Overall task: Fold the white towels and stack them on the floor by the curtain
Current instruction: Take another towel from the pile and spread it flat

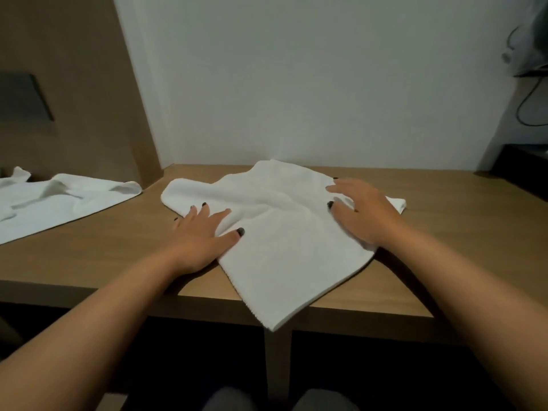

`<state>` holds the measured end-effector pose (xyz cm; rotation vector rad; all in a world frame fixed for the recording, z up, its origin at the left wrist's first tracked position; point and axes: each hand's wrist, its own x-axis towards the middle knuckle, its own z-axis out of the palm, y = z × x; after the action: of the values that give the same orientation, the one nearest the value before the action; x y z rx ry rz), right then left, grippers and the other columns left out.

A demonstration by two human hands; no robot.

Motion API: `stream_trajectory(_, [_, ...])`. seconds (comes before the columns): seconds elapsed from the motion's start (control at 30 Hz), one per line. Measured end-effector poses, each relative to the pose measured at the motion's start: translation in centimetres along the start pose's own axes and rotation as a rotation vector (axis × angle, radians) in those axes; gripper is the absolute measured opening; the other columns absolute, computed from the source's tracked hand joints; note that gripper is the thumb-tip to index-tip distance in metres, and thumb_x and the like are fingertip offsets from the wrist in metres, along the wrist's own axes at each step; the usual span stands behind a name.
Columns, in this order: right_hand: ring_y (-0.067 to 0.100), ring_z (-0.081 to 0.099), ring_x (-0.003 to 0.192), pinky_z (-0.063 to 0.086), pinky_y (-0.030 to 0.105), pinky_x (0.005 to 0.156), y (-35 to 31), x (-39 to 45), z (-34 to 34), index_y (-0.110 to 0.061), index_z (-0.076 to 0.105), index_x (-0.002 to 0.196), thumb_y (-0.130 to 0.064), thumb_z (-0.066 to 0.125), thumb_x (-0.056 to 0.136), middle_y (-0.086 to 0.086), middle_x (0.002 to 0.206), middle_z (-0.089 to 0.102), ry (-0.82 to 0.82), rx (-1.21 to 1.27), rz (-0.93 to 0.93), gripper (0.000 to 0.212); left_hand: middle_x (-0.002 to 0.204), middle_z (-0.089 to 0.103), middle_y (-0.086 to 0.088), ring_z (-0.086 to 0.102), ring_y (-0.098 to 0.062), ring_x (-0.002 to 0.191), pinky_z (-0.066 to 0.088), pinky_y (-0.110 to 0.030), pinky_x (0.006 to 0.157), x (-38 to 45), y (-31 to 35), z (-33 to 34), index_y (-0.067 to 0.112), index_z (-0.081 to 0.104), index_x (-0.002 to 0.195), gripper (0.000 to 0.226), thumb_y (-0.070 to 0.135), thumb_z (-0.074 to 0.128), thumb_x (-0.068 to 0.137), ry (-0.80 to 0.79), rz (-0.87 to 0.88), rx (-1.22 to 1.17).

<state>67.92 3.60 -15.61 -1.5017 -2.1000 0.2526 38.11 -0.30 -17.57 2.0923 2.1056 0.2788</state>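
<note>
The task looks to be at an early stage. One white terry-cloth towel lies on the brown wooden bench, turned diagonally, its nearest corner hanging over the front edge. It seems to be doubled over already, with layered edges showing at that hanging corner, though the far part is rumpled and not squared. The left hand lies flat on the towel's left border, its fingers spread and straight, pressing rather than gripping. The right hand rests on the towel's right side, fingers relaxed and lightly bent over the cloth; I cannot see any fold of fabric pinched in them. Both hands appear to be smoothing the cloth ahead of another fold.

A second white towel lies spread and wrinkled on the left part of the bench, well apart from the first, and looks unfolded. No finished stack shows, and neither the curtain nor the floor spot beside it is in view, so all stacking remains to do.

Around the work: a pale wall behind the bench, a brown wooden panel to the left, and a dark cable hanging at the far right. Nothing lies on the towel under the hands; the overhang may let the cloth slip forward.
</note>
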Motion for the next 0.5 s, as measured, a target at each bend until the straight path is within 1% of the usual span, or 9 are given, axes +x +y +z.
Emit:
stream_trajectory(0.1, [0.019,0.018,0.147,0.014,0.041,0.119,1.3,-0.5,-0.4,-0.025,0.042,0.145,-0.049,0.033,0.101,-0.002,0.156,0.033,-0.224,-0.137,0.097,0.051,0.164,0.006,-0.002,-0.002,-0.023,0.151,0.004,-0.048,0.120,0.7,-0.4,-0.2,0.042,0.016,0.152,0.075,0.075,0.034,0.087,0.002,0.039,-0.059])
stream_trajectory(0.13, [0.021,0.019,0.147,0.013,0.043,0.118,1.4,-0.5,-0.3,-0.025,0.038,0.147,-0.051,0.027,0.101,-0.001,0.157,0.031,-0.267,-0.209,0.101,0.054,0.164,0.006,-0.001,-0.001,-0.022,0.151,0.004,-0.048,0.120,0.9,-0.5,-0.2,0.043,0.017,0.152,0.080,0.080,0.035,0.084,-0.003,0.043,-0.068])
stream_trajectory(0.2, [0.020,0.012,0.149,0.008,0.045,0.119,1.1,-0.6,-0.3,-0.032,0.026,0.152,-0.057,0.021,0.100,-0.002,0.162,0.019,-0.300,-0.295,0.104,0.058,0.164,0.009,-0.001,0.000,-0.022,0.151,0.005,-0.048,0.121,1.0,-0.6,-0.2,0.042,0.020,0.152,0.092,0.089,0.034,0.074,0.001,0.043,-0.102])
stream_trajectory(0.23, [0.019,0.008,0.150,0.005,0.046,0.120,1.0,-0.6,-0.2,-0.035,0.021,0.153,-0.059,0.019,0.099,-0.004,0.163,0.013,-0.309,-0.315,0.114,0.059,0.164,0.010,-0.001,0.000,-0.023,0.151,0.006,-0.049,0.121,0.9,-0.5,-0.2,0.040,0.022,0.152,0.093,0.088,0.038,0.074,0.019,0.038,-0.145])
stream_trajectory(0.27, [0.019,0.005,0.151,0.003,0.048,0.120,1.0,-0.6,-0.2,-0.037,0.017,0.154,-0.061,0.017,0.098,-0.004,0.163,0.009,-0.318,-0.328,0.129,0.060,0.164,0.010,-0.001,-0.001,-0.023,0.151,0.007,-0.049,0.120,0.7,-0.5,-0.2,0.038,0.023,0.152,0.088,0.081,0.045,0.078,0.048,0.028,-0.207])
stream_trajectory(0.3, [0.020,0.003,0.151,0.002,0.049,0.121,0.9,-0.5,-0.1,-0.037,0.015,0.154,-0.062,0.015,0.098,-0.004,0.164,0.007,-0.327,-0.339,0.145,0.062,0.164,0.009,-0.002,-0.002,-0.023,0.151,0.008,-0.049,0.120,0.7,-0.5,0.0,0.036,0.024,0.152,0.080,0.069,0.052,0.084,0.081,0.009,-0.276])
stream_trajectory(0.37, [0.022,0.002,0.151,0.001,0.052,0.120,0.6,-0.9,0.1,-0.036,0.011,0.155,-0.064,0.013,0.097,-0.002,0.164,0.004,-0.340,-0.375,0.183,0.064,0.164,0.005,-0.003,-0.005,-0.022,0.151,0.011,-0.049,0.120,0.4,-0.6,0.2,0.035,0.023,0.153,0.069,0.045,0.056,0.093,0.159,-0.019,-0.355])
stream_trajectory(0.43, [0.025,0.003,0.150,0.002,0.055,0.119,0.2,-1.7,0.2,-0.035,0.009,0.155,-0.064,0.010,0.096,-0.001,0.164,0.003,-0.330,-0.399,0.214,0.066,0.164,0.006,-0.002,-0.001,-0.020,0.151,0.017,-0.047,0.120,0.1,-0.7,0.3,0.035,0.026,0.152,0.064,0.034,0.056,0.095,0.221,-0.004,-0.367])
stream_trajectory(0.5, [0.028,0.003,0.150,0.003,0.059,0.118,-0.3,-2.6,0.2,-0.033,0.007,0.155,-0.066,0.009,0.096,0.001,0.164,0.003,-0.325,-0.413,0.267,0.068,0.163,0.014,0.000,0.011,-0.019,0.150,0.022,-0.044,0.119,-0.4,-0.7,0.1,0.034,0.032,0.150,0.058,0.028,0.055,0.096,0.219,0.027,-0.391])
